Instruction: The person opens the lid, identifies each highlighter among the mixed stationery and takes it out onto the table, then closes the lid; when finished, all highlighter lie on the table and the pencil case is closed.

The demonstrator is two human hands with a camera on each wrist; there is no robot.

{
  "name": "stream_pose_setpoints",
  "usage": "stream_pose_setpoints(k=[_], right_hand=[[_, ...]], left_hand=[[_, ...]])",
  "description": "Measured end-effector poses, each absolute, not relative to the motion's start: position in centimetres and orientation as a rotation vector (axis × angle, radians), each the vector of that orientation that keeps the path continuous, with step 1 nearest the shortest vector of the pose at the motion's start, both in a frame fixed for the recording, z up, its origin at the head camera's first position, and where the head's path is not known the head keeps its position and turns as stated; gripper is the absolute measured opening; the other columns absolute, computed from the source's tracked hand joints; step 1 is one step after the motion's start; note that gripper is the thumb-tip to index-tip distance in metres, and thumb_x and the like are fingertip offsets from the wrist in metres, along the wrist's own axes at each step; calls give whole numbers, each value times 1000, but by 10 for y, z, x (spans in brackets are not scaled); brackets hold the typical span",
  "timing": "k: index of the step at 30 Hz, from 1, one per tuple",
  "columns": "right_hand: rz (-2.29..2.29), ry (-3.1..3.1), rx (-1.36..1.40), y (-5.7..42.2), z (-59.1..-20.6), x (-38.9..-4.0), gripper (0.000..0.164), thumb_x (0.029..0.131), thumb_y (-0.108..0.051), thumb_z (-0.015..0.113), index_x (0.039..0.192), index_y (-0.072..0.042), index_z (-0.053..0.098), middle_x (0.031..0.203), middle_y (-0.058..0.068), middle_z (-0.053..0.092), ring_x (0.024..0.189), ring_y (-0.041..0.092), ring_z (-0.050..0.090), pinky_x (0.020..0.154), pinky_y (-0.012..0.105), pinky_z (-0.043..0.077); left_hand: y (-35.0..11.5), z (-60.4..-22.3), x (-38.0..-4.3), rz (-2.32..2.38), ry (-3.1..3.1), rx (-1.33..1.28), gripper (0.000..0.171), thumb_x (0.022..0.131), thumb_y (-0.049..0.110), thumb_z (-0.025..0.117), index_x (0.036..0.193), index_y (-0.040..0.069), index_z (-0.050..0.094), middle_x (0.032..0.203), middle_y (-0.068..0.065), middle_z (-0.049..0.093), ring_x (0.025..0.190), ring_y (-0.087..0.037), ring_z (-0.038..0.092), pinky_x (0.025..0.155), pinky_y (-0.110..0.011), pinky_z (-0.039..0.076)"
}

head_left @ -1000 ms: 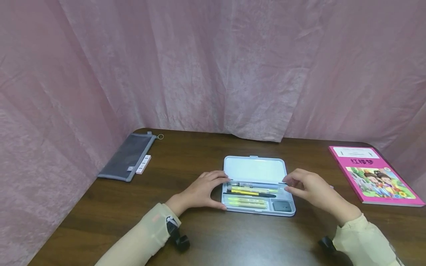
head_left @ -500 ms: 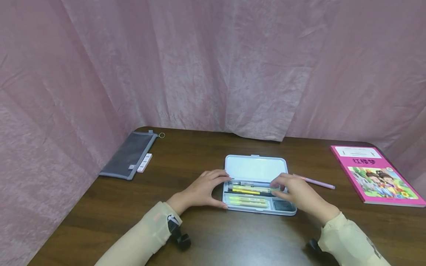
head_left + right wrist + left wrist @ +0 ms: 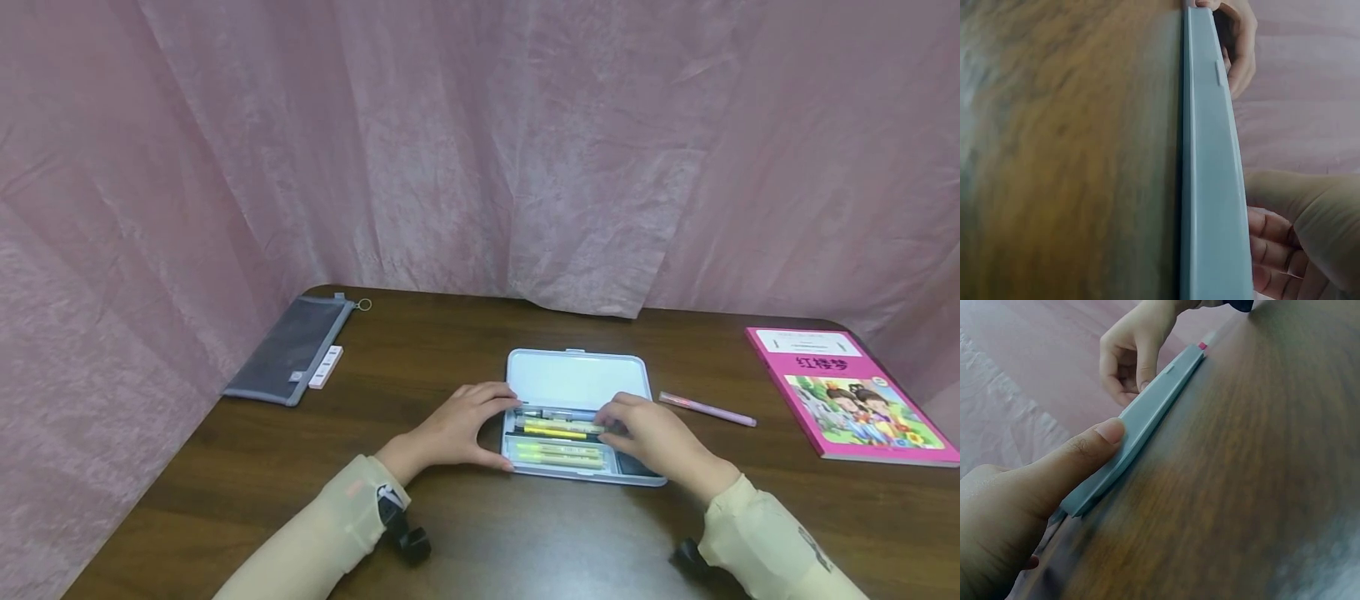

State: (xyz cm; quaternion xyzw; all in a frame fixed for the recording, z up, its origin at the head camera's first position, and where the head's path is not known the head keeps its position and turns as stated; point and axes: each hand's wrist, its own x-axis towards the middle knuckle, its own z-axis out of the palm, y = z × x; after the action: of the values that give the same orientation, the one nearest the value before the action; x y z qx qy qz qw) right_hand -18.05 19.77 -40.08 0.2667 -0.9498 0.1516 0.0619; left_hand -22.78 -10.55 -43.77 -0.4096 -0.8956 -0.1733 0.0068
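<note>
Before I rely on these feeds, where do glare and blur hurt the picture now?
Head: soft glare on the table toward the bottom of the frame, below the pencil case; left wrist: pale glare in the lower right corner, table grain smeared, pencil case edge clearer; right wrist: table blurry, with a bright patch at the left edge, pencil case edge crisper.
</note>
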Motion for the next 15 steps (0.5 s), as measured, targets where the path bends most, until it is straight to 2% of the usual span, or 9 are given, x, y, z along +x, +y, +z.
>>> stream_pose_setpoints(k=[15], right_hand=[[409,-2905,767,192,-401,-184,12,82,-18,75,92,-16,69,87,-7,63,78,7,60,76,34,56]], left_hand=[[-106,-438,-228,-552,-2792,-1289,84,72,67,70,141,23,48,146,4,45,140,-16,36,114,-43,32]])
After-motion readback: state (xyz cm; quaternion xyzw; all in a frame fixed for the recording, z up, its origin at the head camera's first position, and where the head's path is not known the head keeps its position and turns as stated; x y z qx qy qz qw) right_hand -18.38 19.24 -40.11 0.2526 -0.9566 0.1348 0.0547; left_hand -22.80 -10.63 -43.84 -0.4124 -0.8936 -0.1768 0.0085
